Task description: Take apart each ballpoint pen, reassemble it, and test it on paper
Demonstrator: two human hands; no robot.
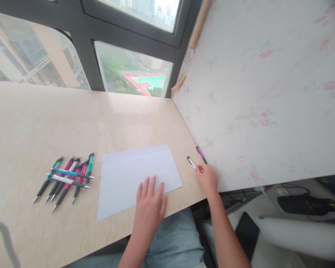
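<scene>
My left hand (150,204) lies flat with fingers stretched out on a white sheet of paper (134,175) near the table's front edge. My right hand (208,178) is closed around the end of a white pen (191,162) close to the right wall. A pink pen (201,154) lies just beyond it, along the foot of the wall. A pile of several pens (67,176) in green, pink, blue and white rests left of the paper.
The beige marbled table (44,123) runs up to a dark-framed window (134,37). A flowered wall panel (262,104) bounds the table on the right. Below right are cables and dark objects (307,204) on the floor.
</scene>
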